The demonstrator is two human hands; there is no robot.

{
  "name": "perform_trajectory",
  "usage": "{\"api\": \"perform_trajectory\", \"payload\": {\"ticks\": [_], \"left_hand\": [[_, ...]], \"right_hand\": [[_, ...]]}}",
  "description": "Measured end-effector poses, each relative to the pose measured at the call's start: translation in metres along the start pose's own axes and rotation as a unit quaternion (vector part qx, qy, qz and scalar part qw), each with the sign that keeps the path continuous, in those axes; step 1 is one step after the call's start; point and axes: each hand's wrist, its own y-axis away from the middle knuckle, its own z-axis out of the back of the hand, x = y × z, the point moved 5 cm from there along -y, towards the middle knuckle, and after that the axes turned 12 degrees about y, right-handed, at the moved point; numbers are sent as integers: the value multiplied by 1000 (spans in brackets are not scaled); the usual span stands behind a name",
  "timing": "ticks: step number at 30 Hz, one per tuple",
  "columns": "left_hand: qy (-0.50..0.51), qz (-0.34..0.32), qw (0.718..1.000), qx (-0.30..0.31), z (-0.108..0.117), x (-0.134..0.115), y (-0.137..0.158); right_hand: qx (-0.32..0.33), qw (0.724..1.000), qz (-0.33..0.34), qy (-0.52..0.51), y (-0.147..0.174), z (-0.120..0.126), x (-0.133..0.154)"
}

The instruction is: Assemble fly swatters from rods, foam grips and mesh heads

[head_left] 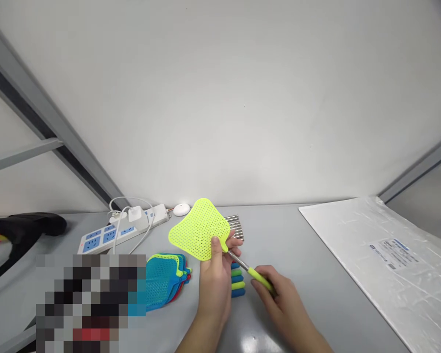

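Observation:
A yellow-green fly swatter [202, 228] with a perforated head is held up over the table in both hands. My left hand [217, 269] pinches the lower edge of its head, thumb in front. My right hand [279, 294] grips the yellow-green handle at the end of the metal rod. Behind my left hand lies a row of metal rods [235, 226] with blue and green handles [238, 285], partly hidden by that hand. To the left sits a stack of swatter heads [161, 279], mostly blue, with yellow-green and red ones showing.
A white power strip [106, 234] with plugs and cables lies at the back left, beside a small white round object [181, 210]. At the right lies a large plastic-wrapped white panel [367, 255]. A black curved object [25, 228] stands far left. Part of the lower left is pixelated.

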Motion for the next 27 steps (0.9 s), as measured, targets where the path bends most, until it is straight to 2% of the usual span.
{"api": "perform_trajectory", "payload": {"ticks": [2,4,6,8,10,12,14,15,18,20,23,27], "left_hand": [[-6,7,1000,2,-2,5,0],[-17,35,999,13,-3,13,2],[-32,70,997,19,-3,21,5],[-50,106,993,29,-3,28,9],[-72,138,986,55,-4,36,14],[-110,144,979,89,-3,41,23],[-189,80,973,103,4,38,32],[-248,18,964,99,10,33,37],[-385,-207,888,143,27,11,55],[-419,-310,838,161,42,-2,64],[-457,-371,797,137,63,-16,65],[-477,-369,788,124,70,-18,60]], "right_hand": [[-6,1000,5,5,7,-1,-6],[34,996,-19,-76,13,-9,-16],[105,973,-61,-196,19,-20,-26],[145,945,-93,-279,23,-27,-32],[114,943,-99,-296,23,-23,-36],[36,957,-103,-267,21,-12,-41],[-33,971,-117,-207,19,0,-48],[-58,977,-122,-167,20,6,-53],[-114,985,-128,-35,23,23,-70],[-144,977,-147,51,27,33,-82],[-161,958,-178,159,30,42,-92],[-178,945,-132,239,24,45,-88]]}}
